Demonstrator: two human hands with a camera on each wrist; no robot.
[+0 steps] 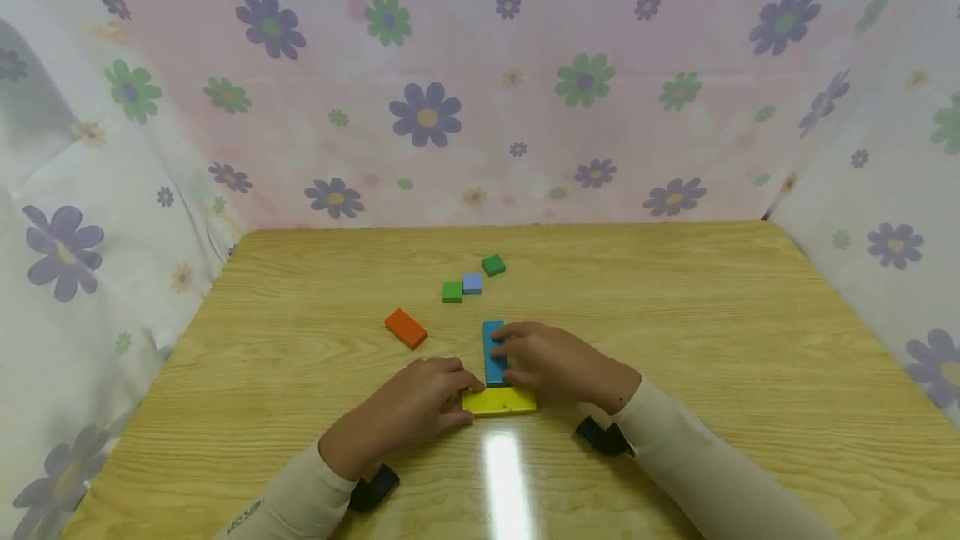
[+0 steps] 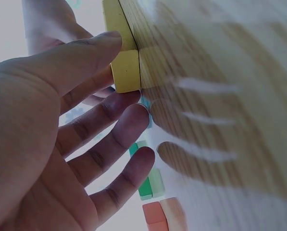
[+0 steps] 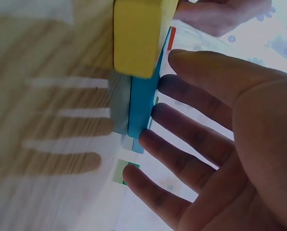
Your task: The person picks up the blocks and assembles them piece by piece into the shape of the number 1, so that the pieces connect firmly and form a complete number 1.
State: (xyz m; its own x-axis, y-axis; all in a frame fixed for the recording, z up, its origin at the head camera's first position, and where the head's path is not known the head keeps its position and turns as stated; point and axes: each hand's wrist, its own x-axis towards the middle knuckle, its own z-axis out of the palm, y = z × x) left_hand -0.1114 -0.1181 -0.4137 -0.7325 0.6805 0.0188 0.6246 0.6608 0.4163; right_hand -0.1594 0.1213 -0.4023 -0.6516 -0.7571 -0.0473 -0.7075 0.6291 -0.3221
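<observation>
Yellow, long rectangular block (image 1: 500,401) with a smooth painted look lies flat on the wood-grain tabletop (image 1: 675,315), pinched at its left end between the thumb and index finger of the person's left hand (image 1: 416,402), other fingers loose. Just past it, pointing away so the two make a T, is a flat bright-blue rectangular block (image 1: 495,369); can't tell if they actually touch. The right hand (image 1: 558,361) isn't clamped on anything, fingers spread, fingertips at the blue one's top. Hands are apart, one per block. Both blocks look light, stiff and hard to break, probably wood, maybe a bit slick on that shiny table, so they'd likely skid if poked off-centre. Best hold is probably low on the long sides, or both ends of the yellow one. Orange-red rectangular block (image 1: 406,328) sits off to the left, well clear.
</observation>
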